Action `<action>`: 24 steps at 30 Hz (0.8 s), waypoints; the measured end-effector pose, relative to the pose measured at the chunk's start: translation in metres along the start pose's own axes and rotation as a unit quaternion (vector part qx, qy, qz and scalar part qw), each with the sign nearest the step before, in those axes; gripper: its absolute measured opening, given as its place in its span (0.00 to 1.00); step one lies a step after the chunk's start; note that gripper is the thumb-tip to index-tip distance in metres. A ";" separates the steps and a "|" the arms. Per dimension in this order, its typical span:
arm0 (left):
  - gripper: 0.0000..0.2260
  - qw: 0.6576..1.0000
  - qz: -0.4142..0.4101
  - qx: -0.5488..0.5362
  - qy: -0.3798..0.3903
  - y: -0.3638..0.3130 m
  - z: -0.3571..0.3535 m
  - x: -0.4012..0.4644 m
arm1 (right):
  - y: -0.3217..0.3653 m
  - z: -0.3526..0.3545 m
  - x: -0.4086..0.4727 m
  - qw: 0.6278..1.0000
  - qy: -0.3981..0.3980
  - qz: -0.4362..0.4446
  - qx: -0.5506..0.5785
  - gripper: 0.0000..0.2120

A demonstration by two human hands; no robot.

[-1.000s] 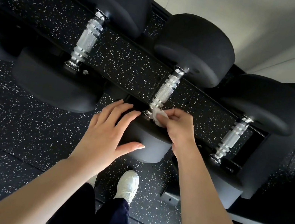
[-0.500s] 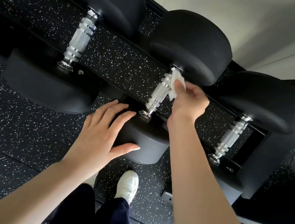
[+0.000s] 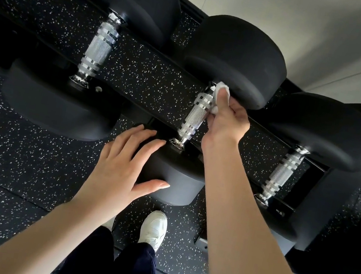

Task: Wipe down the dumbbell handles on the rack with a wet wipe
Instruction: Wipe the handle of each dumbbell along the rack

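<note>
Three black dumbbells with knurled silver handles lie across a black rack (image 3: pixel 321 210). My right hand (image 3: pixel 227 118) pinches a crumpled white wet wipe (image 3: pixel 219 94) against the far end of the middle dumbbell's handle (image 3: pixel 195 117), just below its far head (image 3: pixel 236 59). My left hand (image 3: pixel 123 168) rests flat, fingers spread, on that dumbbell's near head (image 3: pixel 174 179). The left dumbbell's handle (image 3: pixel 98 50) and the right dumbbell's handle (image 3: pixel 283 172) are bare and untouched.
Black speckled rubber flooring (image 3: pixel 14 156) lies under and in front of the rack. My white shoe (image 3: pixel 154 226) and dark trouser legs stand close to the rack's base. A pale wall (image 3: pixel 314 27) rises behind the rack.
My right hand slid the wipe from the handle's near end up to its far end and stays there. My left hand has kept its place on the near head.
</note>
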State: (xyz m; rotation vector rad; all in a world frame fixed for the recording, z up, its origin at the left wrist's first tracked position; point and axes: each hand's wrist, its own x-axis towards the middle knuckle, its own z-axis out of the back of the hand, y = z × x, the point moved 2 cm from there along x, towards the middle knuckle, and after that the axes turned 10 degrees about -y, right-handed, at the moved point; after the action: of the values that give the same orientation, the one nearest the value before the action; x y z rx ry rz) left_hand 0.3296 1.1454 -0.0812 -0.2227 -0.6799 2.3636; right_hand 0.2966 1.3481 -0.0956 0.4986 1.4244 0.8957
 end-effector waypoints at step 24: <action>0.32 1.000 0.002 -0.010 0.007 0.000 -0.002 -0.001 | -0.010 0.026 0.045 0.941 0.325 -0.091 0.037 0.10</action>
State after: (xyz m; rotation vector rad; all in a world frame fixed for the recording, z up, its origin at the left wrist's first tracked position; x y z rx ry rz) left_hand 0.3304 1.1454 -0.0829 -0.2493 -0.6985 2.3582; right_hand 0.3201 1.3828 -0.1286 0.1124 2.0727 0.8970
